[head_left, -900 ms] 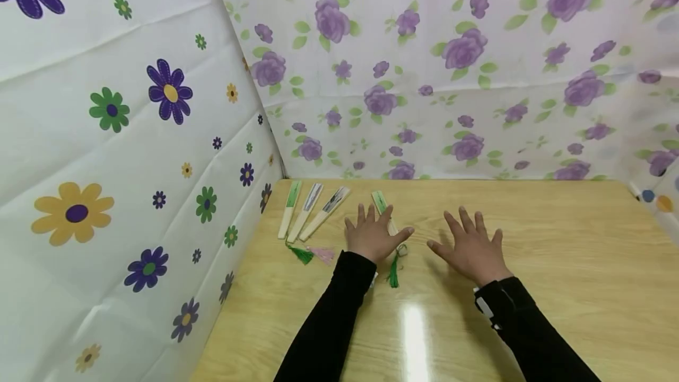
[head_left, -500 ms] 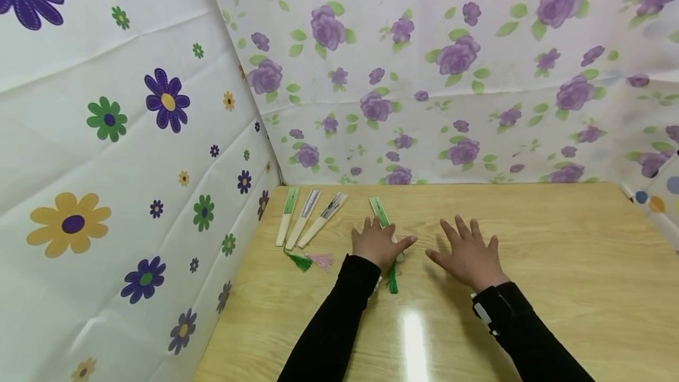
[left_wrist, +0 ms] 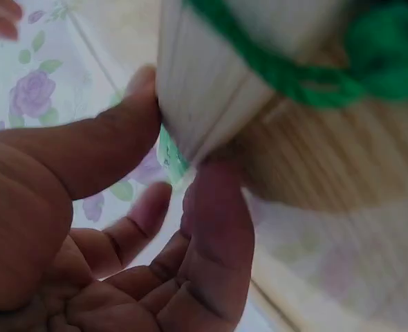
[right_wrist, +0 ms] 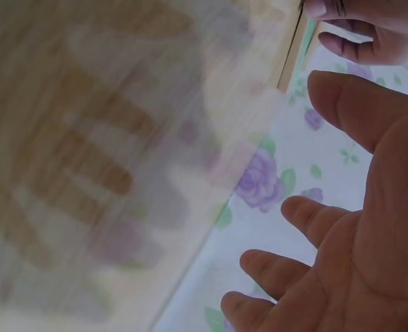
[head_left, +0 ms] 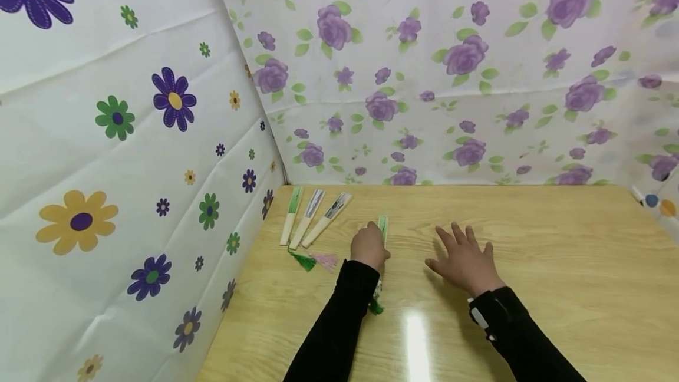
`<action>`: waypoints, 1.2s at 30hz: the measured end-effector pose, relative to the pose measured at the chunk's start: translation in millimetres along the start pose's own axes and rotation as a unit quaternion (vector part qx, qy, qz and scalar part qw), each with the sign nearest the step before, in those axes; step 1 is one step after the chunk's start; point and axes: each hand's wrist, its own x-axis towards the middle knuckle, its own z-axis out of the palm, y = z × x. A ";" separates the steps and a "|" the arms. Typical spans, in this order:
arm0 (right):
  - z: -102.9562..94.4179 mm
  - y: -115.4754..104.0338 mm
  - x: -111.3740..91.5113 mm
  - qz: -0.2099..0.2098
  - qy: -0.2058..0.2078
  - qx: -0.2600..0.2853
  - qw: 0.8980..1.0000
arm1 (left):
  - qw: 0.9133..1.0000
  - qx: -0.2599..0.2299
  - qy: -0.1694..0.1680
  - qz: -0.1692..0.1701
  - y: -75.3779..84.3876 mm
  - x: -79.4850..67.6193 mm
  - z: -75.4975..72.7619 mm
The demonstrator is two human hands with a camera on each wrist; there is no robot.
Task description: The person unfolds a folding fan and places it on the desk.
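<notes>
**We see the left hand (head_left: 369, 247) pinching a folded fan (head_left: 383, 229)**

Behind everything we see a cloth (head_left: 520, 69) printed with purple roses, then the wooden table (head_left: 562, 276). Over the table, the right hand (head_left: 465, 261) spreads its fingers, well to the right of the fan. The left hand has the fan's pale wooden end gripped between thumb (left_wrist: 114, 149) and a curled finger (left_wrist: 221, 235); the green-topped end sticks out past the knuckles, away from the person. We cannot tell whether the fan touches the table. Three other fans (head_left: 307, 219) lie splayed left of the grip. Smallest, we find the held fan's green tassel (head_left: 375, 306) just beside the left wrist, and a pink tassel (head_left: 326, 261) below the three fans.
</notes>
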 end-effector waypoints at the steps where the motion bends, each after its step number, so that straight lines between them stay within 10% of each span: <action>1: 1.5 0.2 -0.6 -0.002 0.004 -0.004 1.000 | 1.000 -0.010 -0.012 0.000 0.6 -2.9 -1.2; 6: 9.3 -2.3 -1.8 -0.021 0.022 0.001 1.000 | 0.998 -0.066 -0.021 0.013 3.9 -26.6 -15.5; 10: 10.3 -9.0 -0.8 -0.040 0.026 0.045 0.998 | 0.982 -0.187 -0.036 0.021 17.3 -57.7 -58.9; 15: -0.9 -21.6 -4.8 -0.061 -0.025 0.203 0.977 | 0.895 -0.436 -0.093 0.019 42.1 -74.5 -102.1; 19: -0.7 -30.7 -7.7 -0.074 -0.099 0.385 0.914 | 0.835 -0.537 -0.116 0.032 55.2 -74.3 -118.6; 21: 3.4 -33.2 -7.0 -0.073 -0.115 0.460 0.877 | 0.830 -0.544 -0.114 0.042 59.6 -75.5 -123.4; 24: 8.9 -35.8 -7.3 -0.051 -0.104 0.511 0.852 | 0.836 -0.536 -0.105 0.047 65.1 -78.0 -126.5; 26: 9.8 -38.0 -8.8 -0.031 -0.086 0.517 0.851 | 0.836 -0.538 -0.099 0.047 67.2 -80.6 -127.7; 32: 13.1 -41.8 -14.8 -0.004 -0.062 0.527 0.848 | 0.792 -0.603 -0.090 0.020 72.8 -81.7 -129.2; 36: 16.8 -43.2 -17.2 0.007 -0.046 0.557 0.829 | 0.790 -0.609 -0.077 0.002 76.8 -81.6 -129.9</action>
